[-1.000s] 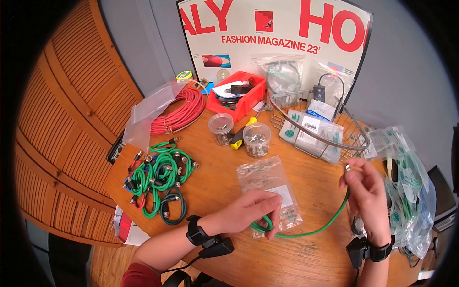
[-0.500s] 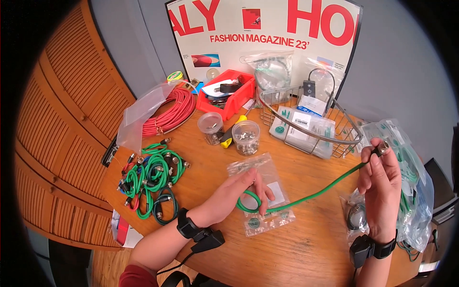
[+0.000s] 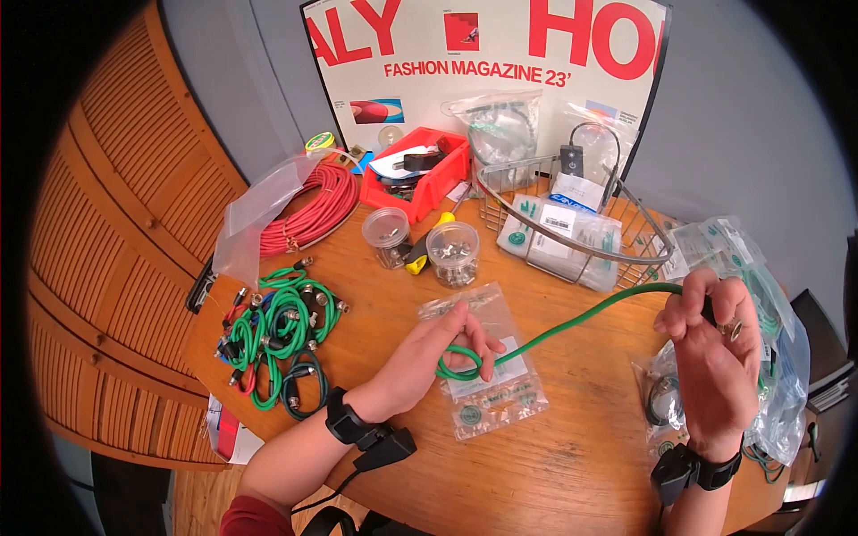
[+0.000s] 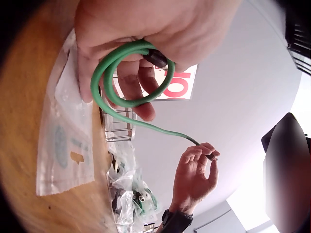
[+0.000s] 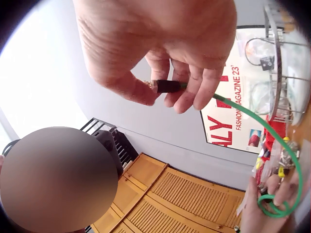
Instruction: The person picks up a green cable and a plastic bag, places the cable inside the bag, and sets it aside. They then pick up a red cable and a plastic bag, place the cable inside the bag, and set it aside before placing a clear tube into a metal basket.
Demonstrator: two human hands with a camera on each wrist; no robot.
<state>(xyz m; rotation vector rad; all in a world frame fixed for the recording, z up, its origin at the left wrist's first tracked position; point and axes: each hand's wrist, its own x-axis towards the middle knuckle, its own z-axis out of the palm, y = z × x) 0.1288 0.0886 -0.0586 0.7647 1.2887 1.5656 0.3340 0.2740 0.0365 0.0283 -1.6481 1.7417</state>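
A green cable (image 3: pixel 581 317) runs between both hands over the table. My left hand (image 3: pixel 413 362) grips a small coil of it; in the left wrist view the coil (image 4: pixel 98 80) makes about two loops, with a black connector boot (image 4: pixel 156 58) by the thumb. Raised at the right, my right hand (image 3: pixel 717 371) pinches the cable's other end by its black boot (image 5: pixel 168 86), and the metal BNC-style plug (image 5: pixel 153 86) points toward the thumb. Beneath the left hand lies a clear plastic bag (image 3: pixel 500 415) with a white label.
To the left is a pile of green cables (image 3: pixel 290 322). Behind stand two clear tubs (image 3: pixel 453 259) of small metal parts, a screwdriver (image 3: pixel 418 262), a red bin (image 3: pixel 438 188), a red cable coil (image 3: pixel 326 201) and a wire basket (image 3: pixel 657 259). Bagged cables (image 3: pixel 778 357) lie at right.
My right hand has risen and moved right with its cable end, lifting the strand into an arch above the table. My left hand keeps the coil and has shifted slightly upward off the bag's lower part.
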